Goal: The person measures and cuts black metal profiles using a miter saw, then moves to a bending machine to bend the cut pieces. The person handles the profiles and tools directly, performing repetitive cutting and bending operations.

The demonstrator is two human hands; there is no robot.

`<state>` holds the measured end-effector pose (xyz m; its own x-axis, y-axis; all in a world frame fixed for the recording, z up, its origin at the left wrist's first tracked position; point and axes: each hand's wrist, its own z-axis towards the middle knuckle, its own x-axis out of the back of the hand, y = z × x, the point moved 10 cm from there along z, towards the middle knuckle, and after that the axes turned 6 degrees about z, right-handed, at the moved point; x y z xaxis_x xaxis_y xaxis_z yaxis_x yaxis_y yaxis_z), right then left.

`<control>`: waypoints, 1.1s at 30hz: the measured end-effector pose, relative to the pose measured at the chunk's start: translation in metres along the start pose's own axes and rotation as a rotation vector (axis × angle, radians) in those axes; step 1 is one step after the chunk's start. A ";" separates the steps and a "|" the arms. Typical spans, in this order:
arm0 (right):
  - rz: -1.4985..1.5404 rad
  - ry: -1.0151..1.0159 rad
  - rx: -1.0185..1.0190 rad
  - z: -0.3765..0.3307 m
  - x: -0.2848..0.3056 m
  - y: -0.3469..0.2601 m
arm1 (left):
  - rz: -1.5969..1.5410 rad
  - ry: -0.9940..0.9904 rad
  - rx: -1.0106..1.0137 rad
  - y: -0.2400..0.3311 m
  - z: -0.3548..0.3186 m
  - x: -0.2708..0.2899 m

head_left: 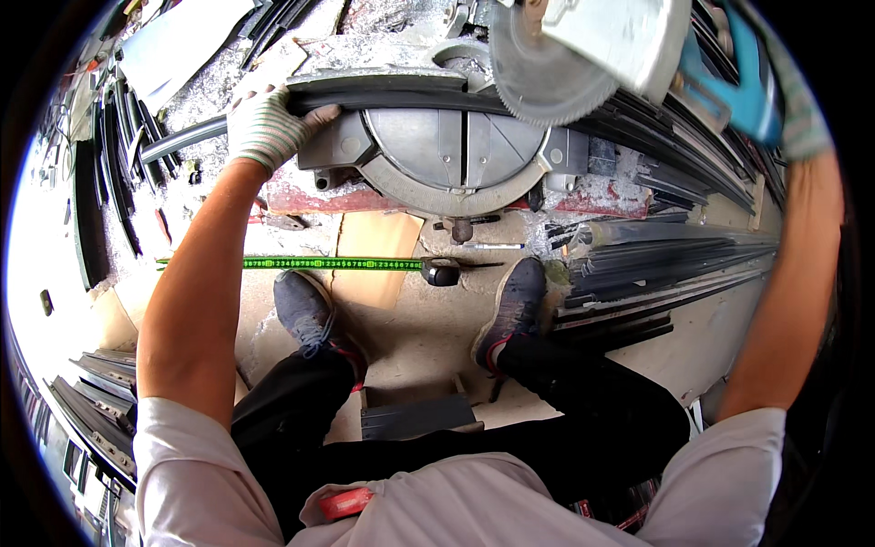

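My left hand [266, 128], in a striped work glove, is closed on a long black profile strip [401, 97]. The strip lies along the fence of a grey miter saw table [410, 150], its left end sticking out past my hand. My right hand [806, 126], gloved and blurred, is closed around the teal handle [749, 82] of the miter saw at the far right. The round toothed saw blade [542, 77] is raised, to the right of the table's slot, beside a pale blade guard [629, 41].
On the floor before my shoes, a green tape measure [442, 271] lies extended leftward over a brown cardboard piece [375, 251]. Bundles of dark profiles [665, 264] lie at the right. More strips [114, 164] and a white sheet [178, 46] are at the left.
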<state>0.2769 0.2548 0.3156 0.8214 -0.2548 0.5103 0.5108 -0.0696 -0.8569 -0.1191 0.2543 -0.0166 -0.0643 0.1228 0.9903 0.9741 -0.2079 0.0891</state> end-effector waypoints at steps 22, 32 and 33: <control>-0.124 0.053 0.237 -0.158 -0.033 0.069 | 0.065 0.098 -0.019 -0.007 -0.011 0.001; -0.379 0.122 0.302 -0.164 -0.029 0.062 | 0.029 0.119 -0.035 -0.007 -0.011 -0.001; -0.330 0.119 0.253 -0.165 -0.029 0.066 | 0.025 0.122 -0.038 -0.007 -0.012 -0.001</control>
<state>0.2452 0.0989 0.2321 0.5763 -0.3692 0.7291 0.7993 0.0687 -0.5970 -0.1288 0.2444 -0.0166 -0.0680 -0.0014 0.9977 0.9668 -0.2468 0.0656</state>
